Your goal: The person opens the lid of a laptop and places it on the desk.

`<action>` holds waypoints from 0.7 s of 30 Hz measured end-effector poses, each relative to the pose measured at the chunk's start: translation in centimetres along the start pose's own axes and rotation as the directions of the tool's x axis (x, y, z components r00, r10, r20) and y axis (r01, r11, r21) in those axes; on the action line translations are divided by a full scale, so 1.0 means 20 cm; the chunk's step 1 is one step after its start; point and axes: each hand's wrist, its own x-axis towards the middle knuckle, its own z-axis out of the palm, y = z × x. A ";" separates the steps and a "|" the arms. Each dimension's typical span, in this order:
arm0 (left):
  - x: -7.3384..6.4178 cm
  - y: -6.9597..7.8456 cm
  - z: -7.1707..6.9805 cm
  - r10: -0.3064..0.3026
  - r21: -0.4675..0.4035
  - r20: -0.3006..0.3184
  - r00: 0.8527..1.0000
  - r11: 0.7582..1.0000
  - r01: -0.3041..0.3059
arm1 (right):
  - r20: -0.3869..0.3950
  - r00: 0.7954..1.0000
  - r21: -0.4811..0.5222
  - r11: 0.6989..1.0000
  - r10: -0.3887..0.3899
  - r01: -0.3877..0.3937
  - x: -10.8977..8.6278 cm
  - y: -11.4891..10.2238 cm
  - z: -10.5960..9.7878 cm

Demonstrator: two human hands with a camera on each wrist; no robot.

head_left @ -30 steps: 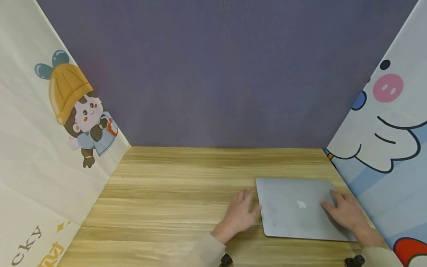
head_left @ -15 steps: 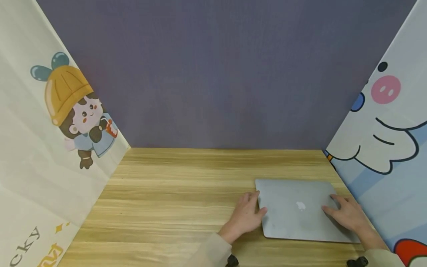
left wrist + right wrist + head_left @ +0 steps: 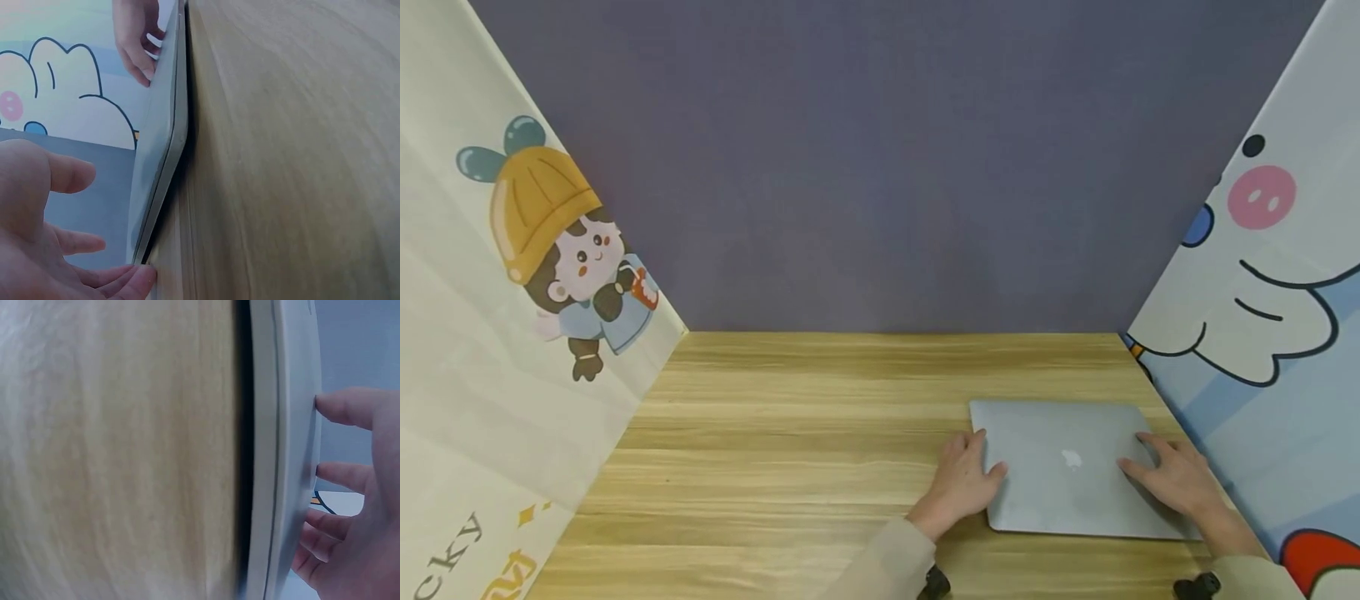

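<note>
A closed grey laptop with an apple logo lies flat on the wooden table, lid up. At its left edge is my left hand; the thumb stands off over the lid. In the left wrist view, the lower fingertips of that hand come right to the laptop's corner. My right hand rests over the right part of the lid, thumb and fingers spread. From the right wrist, its thumb and index fingertips touch the lid, while the other fingers bend near the far side.
Wood-grain table stretches left of the laptop. A dark grey panel stands at the back. Printed cartoon panels flank both sides, and the right one runs close beside my right hand.
My left hand has moved right, from beside the laptop to its left edge, thumb now over the lid. The right hand stays on the lid, and the laptop has barely shifted in view.
</note>
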 end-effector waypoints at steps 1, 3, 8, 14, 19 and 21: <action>0.00 0.00 0.00 -0.002 -0.002 0.001 1.000 1.000 0.002 | 0.000 1.000 0.000 1.000 0.001 -0.001 0.00 0.00 0.00; 0.00 0.01 0.01 -0.002 -0.008 0.003 1.000 1.000 0.002 | -0.004 1.000 -0.002 1.000 0.002 -0.002 0.00 -0.01 -0.01; 0.02 0.02 0.02 -0.007 0.008 0.017 1.000 1.000 0.007 | -0.010 1.000 -0.006 1.000 0.003 -0.003 -0.01 -0.02 -0.01; 0.04 0.04 0.05 -0.038 0.072 0.011 0.999 0.997 0.037 | -0.013 1.000 0.019 1.000 0.019 -0.019 -0.02 -0.03 -0.01; 0.05 0.06 0.06 -0.050 0.095 0.004 0.999 0.994 0.050 | -0.035 0.999 0.041 0.999 0.013 -0.012 -0.02 -0.02 -0.01; 0.05 0.06 0.06 -0.051 0.102 0.000 0.999 0.993 0.051 | -0.037 0.999 0.045 0.999 0.009 -0.007 -0.02 -0.02 -0.01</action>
